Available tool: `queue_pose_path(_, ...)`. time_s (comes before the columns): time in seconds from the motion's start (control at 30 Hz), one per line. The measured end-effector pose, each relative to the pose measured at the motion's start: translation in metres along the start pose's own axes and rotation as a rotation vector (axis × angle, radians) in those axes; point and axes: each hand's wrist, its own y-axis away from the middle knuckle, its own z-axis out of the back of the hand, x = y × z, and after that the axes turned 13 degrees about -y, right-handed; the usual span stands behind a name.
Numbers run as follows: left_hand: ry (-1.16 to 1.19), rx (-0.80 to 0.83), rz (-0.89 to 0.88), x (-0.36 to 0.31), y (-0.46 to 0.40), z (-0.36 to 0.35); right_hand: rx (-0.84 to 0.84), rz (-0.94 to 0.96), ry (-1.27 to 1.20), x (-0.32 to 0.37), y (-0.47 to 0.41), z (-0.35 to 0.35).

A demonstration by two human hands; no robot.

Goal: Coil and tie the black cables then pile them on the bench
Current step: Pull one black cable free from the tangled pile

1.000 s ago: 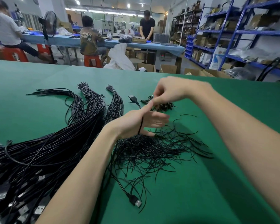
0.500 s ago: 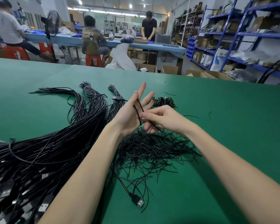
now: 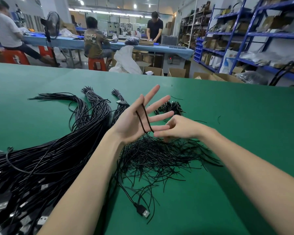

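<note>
— Since half a second back, the left hand (image 3: 139, 121) has opened wider, its fingers fanned out and pointing to the upper right, and the right hand (image 3: 178, 128) has slid down to just right of the left palm.

— What's each hand holding?

— Left hand is spread flat and grips nothing; two turns of the cable (image 3: 143, 118) run across its palm, between the thumb and the little-finger edge. Right hand has its fingers curled by the lower end of those turns, pinching the cable, I'd judge, though the pinch itself is blurred.

— So how far along are we?

— Early, by my reading. Only a couple of turns on the hand, and that cable's plug (image 3: 143, 212) lies on the green bench (image 3: 227, 116) at lower centre with slack trailing to it, so the coil is not yet wound, let alone tied.

— Anything finished?

— A small dark heap of coils (image 3: 171, 106) sits just beyond the fingertips, centre of the frame; that looks like the pile, and it is small.

— And what's left?

— Plenty. A thick bundle of straight cables (image 3: 41, 163) fills the lower left, and loose thin ties (image 3: 159, 155) are scattered below the hands.
</note>
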Motion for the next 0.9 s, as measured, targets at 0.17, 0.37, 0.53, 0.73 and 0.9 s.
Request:
queue_pose_path(0.17,-0.199,0.004,0.127,0.000,0.000,-0.002,0.010,0.050,0.329,0.028,-0.013,0.039)
queue_pose_path(0.37,-0.415,0.012,0.303,0.005,0.001,0.005,-0.057,0.118,0.509,0.055,-0.022,0.066)
queue_pose_path(0.53,-0.618,-0.073,0.332,0.014,-0.004,0.002,-0.293,0.236,0.628,0.081,-0.018,0.061)
queue_pose_path(0.73,-0.232,-0.340,0.107,0.005,-0.010,0.007,-0.243,0.275,-0.084,0.061,0.005,0.018)
queue_pose_path(0.9,0.048,-0.251,0.044,-0.002,-0.008,0.000,-0.028,0.135,-0.698,0.023,0.013,-0.028)
